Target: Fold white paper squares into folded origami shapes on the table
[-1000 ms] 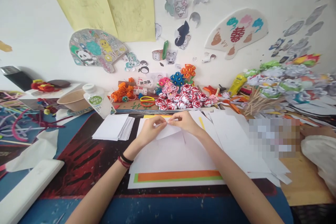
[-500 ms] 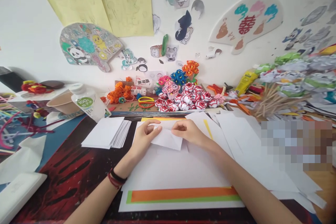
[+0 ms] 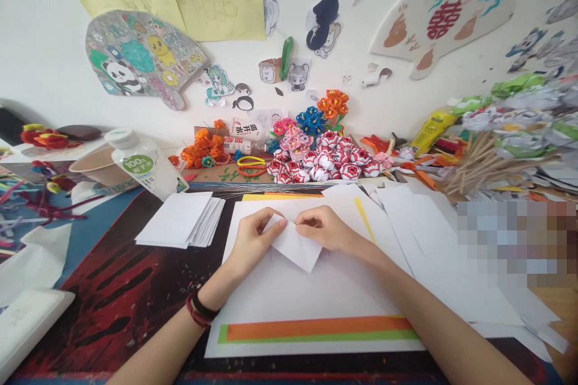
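Between both hands is a small piece of white paper [image 3: 298,248], tilted with one corner pointing down toward me. My left hand [image 3: 258,233] pinches its upper left edge between thumb and fingers. On the upper right side, my right hand [image 3: 321,227] pinches the same paper, its fingertips close to the left thumb. Beneath them lies a large white sheet [image 3: 289,298], with an orange strip [image 3: 316,328] and a green strip [image 3: 343,340] across its near end. A stack of white paper squares [image 3: 176,219] sits to the left of my left hand.
A plastic bottle [image 3: 144,168] leans beside a paper cup [image 3: 102,165] at the back left. Red-and-white paper flowers [image 3: 334,159] are piled along the wall. More white sheets [image 3: 433,258] lie at the right, below bundled sticks [image 3: 483,162]. A white case [image 3: 34,328] is at the near left.
The paper has turned, so a corner rather than a long edge now points toward me. Both hands still pinch it, and the camera view has shifted slightly.
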